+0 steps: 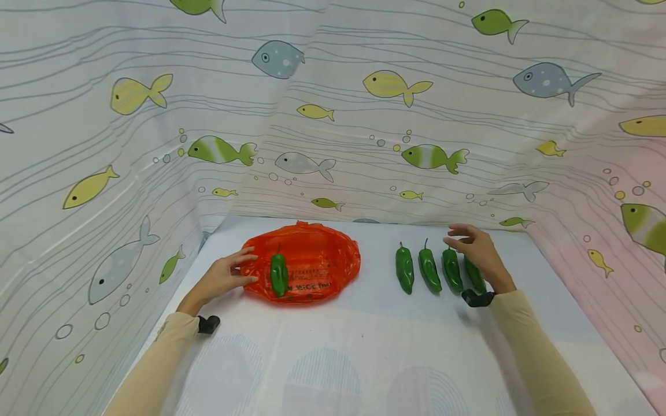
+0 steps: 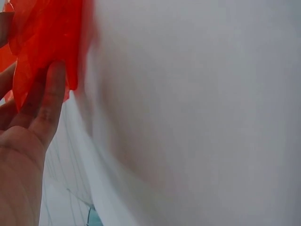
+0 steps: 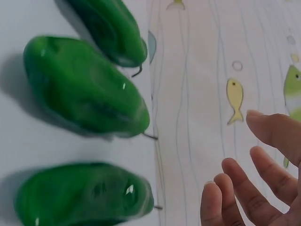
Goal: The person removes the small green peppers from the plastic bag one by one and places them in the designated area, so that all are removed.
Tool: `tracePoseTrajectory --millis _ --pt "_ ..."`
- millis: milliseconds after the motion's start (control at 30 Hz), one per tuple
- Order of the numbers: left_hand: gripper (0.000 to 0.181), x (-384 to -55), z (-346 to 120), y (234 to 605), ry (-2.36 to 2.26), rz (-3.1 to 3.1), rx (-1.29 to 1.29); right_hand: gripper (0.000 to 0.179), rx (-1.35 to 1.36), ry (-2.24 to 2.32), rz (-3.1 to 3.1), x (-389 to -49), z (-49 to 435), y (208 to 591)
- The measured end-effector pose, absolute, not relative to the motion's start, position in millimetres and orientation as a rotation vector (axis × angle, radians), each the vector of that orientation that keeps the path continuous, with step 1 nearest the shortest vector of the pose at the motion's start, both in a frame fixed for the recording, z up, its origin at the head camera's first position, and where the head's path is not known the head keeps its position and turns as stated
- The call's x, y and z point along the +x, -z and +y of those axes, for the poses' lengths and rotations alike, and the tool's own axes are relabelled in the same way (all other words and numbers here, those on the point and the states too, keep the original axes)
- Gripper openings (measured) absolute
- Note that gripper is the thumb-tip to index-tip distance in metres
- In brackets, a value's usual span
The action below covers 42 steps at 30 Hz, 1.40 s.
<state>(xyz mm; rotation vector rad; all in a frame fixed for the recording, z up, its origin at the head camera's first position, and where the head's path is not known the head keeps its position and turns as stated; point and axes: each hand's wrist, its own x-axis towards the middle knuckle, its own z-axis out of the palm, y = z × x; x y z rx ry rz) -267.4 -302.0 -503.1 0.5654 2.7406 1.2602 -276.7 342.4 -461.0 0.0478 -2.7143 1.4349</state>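
A red plastic bag [image 1: 340, 260] lies spread on the table, with a green pepper [image 1: 278, 275] on it towards the left. My left hand [image 1: 224, 276] holds the bag's left edge, and the red film [image 2: 47, 37] lies over and between the fingers in the left wrist view. To the right, several green peppers stand in a row, among them one [image 1: 404, 268] at the left end. Over the right end of this row is my right hand [image 1: 476, 248], fingers apart and lightly bent, nothing held. It partly hides the rightmost pepper [image 1: 474, 274]. The right wrist view shows peppers [image 3: 87, 87] beside the hand.
A white cloth [image 1: 333, 341] with pale round patterns covers the table. Fish-printed curtains [image 1: 333, 133] rise at the back and both sides, the rear one close behind the peppers and bag. A black wrist strap [image 1: 477, 298] sits at the right sleeve's end.
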Motion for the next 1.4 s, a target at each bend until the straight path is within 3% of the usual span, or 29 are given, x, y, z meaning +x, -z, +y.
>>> tracePoseTrajectory --millis 1400 --pt "0.062 -264.6 -296.0 499.9 -1.250 2.760 0.526 0.048 0.510 -1.554 -2.749 -299.8 177.8 453.0"
